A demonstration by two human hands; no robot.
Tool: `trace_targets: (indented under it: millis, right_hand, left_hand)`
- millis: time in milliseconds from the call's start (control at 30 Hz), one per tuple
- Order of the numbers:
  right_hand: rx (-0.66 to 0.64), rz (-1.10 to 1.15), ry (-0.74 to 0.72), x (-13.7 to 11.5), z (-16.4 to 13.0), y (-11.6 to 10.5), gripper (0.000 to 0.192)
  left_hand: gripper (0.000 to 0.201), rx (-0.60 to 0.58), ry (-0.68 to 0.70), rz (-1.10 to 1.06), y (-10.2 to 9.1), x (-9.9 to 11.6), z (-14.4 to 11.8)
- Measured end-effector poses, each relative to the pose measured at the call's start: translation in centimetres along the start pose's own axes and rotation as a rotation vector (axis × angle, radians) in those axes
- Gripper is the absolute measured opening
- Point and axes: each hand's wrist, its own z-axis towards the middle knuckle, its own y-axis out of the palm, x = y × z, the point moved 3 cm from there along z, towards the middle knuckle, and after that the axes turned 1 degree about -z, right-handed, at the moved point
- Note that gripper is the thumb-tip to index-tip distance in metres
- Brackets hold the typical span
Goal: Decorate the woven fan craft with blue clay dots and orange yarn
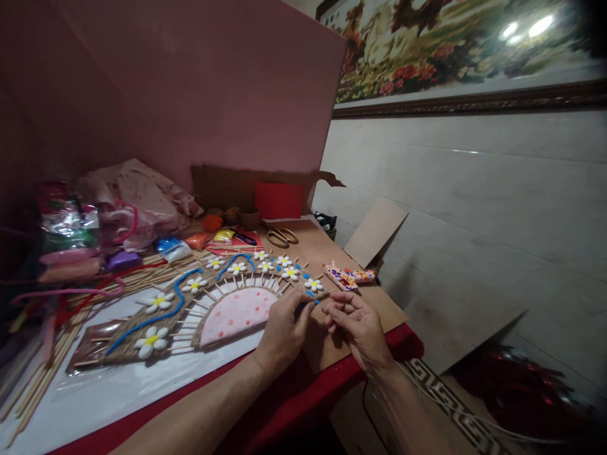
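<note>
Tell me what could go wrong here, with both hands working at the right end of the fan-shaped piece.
The left hand pinches a small blue piece at the fan-shaped piece, close to the white flowers; a slip could knock them loose. The right hand works near the red table edge, so small bits could drop to the floor. Thin sticks stick out and might snag a forearm.

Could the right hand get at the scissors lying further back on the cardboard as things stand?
Probably yes: the right hand has bare cardboard between it and the scissors, with nothing standing in between.
</note>
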Motion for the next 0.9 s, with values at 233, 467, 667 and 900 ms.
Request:
trace_targets:
  millis: [233, 467, 667, 900]
  right_hand:
    - [-0.018, -0.005, 0.012, -0.07, -0.05, 0.05, 0.036]
    - [-0.019, 0.006, 0.002, -0.01, 0.02, 0.06, 0.035]
    - [-0.041, -0.010, 0.008, -0.02, -0.12, 0.05, 0.033]
    - [-0.048, -0.019, 0.004, -0.01, -0.13, 0.11, 0.032]
  left_hand:
    - [0.013, -0.055, 0.049, 0.029, 0.30, 0.02, -0.06]
    - [0.014, -0.039, 0.062, 0.000, 0.28, 0.00, -0.15]
    - [0.012, 0.047, -0.001, -0.086, -0.05, -0.24, 0.14]
    - [0.017, -0.049, 0.053, -0.135, 0.26, -0.24, -0.01]
